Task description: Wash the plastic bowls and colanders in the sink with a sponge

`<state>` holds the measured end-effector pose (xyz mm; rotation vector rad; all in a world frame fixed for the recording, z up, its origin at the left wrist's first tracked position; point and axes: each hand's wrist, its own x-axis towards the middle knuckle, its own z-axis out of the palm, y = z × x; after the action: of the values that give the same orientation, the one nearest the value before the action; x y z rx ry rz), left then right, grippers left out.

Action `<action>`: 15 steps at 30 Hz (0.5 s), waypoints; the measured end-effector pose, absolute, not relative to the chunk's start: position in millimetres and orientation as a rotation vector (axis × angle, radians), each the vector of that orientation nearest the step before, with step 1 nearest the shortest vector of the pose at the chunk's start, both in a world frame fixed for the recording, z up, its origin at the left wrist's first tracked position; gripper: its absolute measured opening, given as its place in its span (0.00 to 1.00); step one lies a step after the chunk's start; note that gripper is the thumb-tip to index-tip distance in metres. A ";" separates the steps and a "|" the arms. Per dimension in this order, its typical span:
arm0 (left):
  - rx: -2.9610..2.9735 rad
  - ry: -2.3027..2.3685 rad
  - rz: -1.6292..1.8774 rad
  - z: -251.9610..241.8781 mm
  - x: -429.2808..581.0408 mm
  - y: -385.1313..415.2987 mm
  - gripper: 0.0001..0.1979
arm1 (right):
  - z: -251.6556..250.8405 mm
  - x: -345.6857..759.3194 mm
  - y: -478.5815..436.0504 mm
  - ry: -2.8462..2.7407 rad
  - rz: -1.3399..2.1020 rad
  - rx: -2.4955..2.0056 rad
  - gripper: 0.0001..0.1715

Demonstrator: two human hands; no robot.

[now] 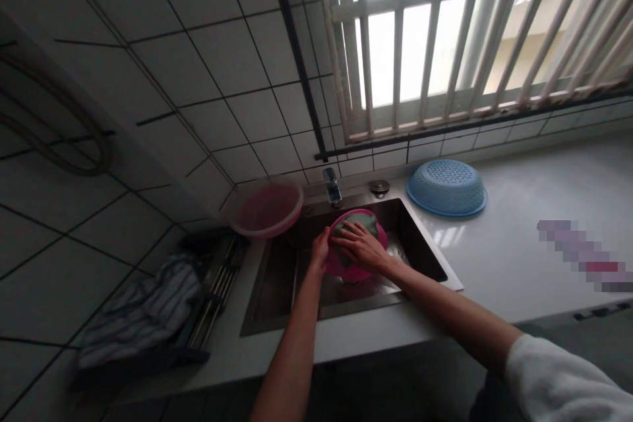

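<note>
Sink (420, 247): stainless steel, set into the pale table (514, 198).
Pink bowl (351, 271): within the sink's outline, right of its middle; whether it rests on the sink floor or is held up, I cannot tell.
Green item (368, 219): dull green and cloth-like, inside the pink bowl over the sink, mostly covered by a hand; its exact kind is unclear.
Left hand (321, 249): over the sink, at the pink bowl's left side, fingers clamped on the rim.
Right hand (362, 247): over the sink, palm down on the green item, fingers spread slightly apart and fairly straight.
Sleeve (558, 369): pale, on the right arm, to the right of the sink's near edge.
Faucet (331, 186): metal, at the sink's back edge, behind the pink bowl.
Drain strainer (379, 187): round and metallic, on the sink's back ledge, right of the faucet.
Translucent basin (267, 212): pinkish, at the sink's back left corner.
Blue basket (448, 188): perforated, bottom up on the table, just right of the sink's back corner.
Rack (217, 297): metal bars, left of the sink.
Striped cloth (148, 313): crumpled, farther left of the sink, beside the rack.
Barred window (415, 6): above and behind the sink, bright with daylight.
</note>
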<state>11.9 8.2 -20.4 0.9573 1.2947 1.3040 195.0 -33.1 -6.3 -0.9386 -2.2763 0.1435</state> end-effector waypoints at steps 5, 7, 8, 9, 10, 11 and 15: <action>0.938 1.398 1.258 -14.2 11.0 10.8 0.32 | -2.1 214.0 -21.3 -1.995 0.233 -0.983 0.22; 1.097 1.518 1.327 -9.3 9.5 13.3 0.25 | -4.2 214.9 -18.5 -1.944 0.236 -1.021 0.20; 1.195 1.568 1.374 -6.6 8.7 14.0 0.21 | -5.3 212.4 -18.7 -1.955 0.232 -1.036 0.21; 1.283 1.605 1.414 -3.8 8.0 14.1 0.17 | -6.3 208.2 -20.1 -1.988 0.220 -1.042 0.21; 1.351 1.630 1.436 -1.1 7.6 13.7 0.14 | -7.1 202.7 -22.5 -2.040 0.200 -1.034 0.23; 1.394 1.653 1.437 1.1 7.5 12.8 0.11 | -7.5 196.4 -25.7 -2.107 0.176 -1.011 0.24; 1.388 1.779 1.313 3.5 7.3 8.6 0.13 | -6.8 178.8 -37.6 -2.366 0.122 -0.850 0.27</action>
<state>7.3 8.6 3.5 1.3875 1.7786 1.3130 178.8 -37.6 -6.8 -0.8504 -2.3656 0.1216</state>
